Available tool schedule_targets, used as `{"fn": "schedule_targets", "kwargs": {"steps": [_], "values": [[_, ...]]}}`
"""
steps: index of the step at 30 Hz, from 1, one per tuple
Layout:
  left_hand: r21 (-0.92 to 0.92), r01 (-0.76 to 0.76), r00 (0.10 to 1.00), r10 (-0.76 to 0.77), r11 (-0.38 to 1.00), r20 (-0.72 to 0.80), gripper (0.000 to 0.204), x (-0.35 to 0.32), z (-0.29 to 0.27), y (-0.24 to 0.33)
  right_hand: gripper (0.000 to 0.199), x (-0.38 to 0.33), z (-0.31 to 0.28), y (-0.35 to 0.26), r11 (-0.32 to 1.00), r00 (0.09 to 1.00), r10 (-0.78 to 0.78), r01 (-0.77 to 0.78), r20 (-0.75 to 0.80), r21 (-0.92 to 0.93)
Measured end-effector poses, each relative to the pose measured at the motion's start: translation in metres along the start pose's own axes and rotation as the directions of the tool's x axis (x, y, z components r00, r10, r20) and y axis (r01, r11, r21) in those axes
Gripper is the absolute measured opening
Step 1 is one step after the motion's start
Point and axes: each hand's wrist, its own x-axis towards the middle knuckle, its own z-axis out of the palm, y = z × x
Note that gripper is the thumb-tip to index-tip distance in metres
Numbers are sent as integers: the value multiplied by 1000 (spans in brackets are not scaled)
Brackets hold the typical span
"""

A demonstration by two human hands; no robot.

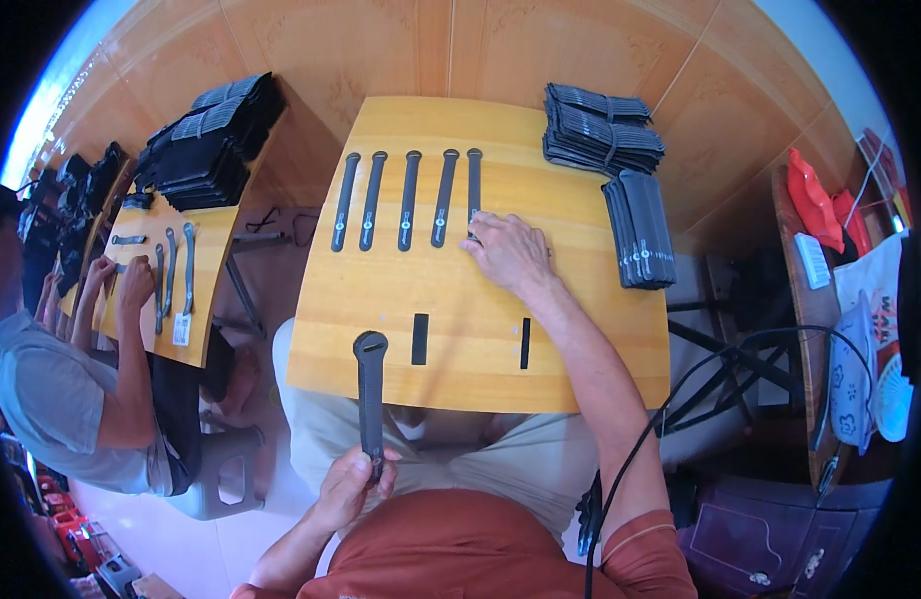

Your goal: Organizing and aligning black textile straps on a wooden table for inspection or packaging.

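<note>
My left hand (353, 485) grips the lower end of a dark grey strap (371, 399) near the front of the table. The strap stands out away from me, its rounded end with a slot at the top. My right hand (510, 252) is at the near end of another grey strap (474, 185), the rightmost in a row, with its fingers curled over that end and hiding it. To its left several matching straps lie side by side, among them one strap (444, 200) closest by and one strap (346, 203) at the far left.
Two short black strips (420, 339) (525, 343) lie near the front of the wooden table (570, 329). Bundled grey straps (600, 130) and a stack of straps (640, 230) sit at the right. A co-worker (71, 389) handles straps at the left table. A black cable (640, 439) hangs by my right arm.
</note>
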Motion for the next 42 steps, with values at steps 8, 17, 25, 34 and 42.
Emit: {"fn": "schedule_targets", "kwargs": {"steps": [8,17,25,34,42], "values": [[-19,10,1000,-10,1000,13,43,5,5,0,35,4,8,3,1000,998,-24,24,-50,9],[111,16,1000,-19,994,25,40,9,5,3,38,8,1,1,1000,1000,15,-16,12,23],[80,-26,1000,26,996,6,38,6,11,0,36,-28,-22,-17,986,995,-31,46,-96,162],[-28,-55,974,47,998,-223,37,35,9,6,26,-145,-41,-78,788,971,-237,172,34,592],[-47,-185,963,171,982,-207,32,54,16,10,27,-187,-23,-101,628,956,-293,197,-5,753]]}}
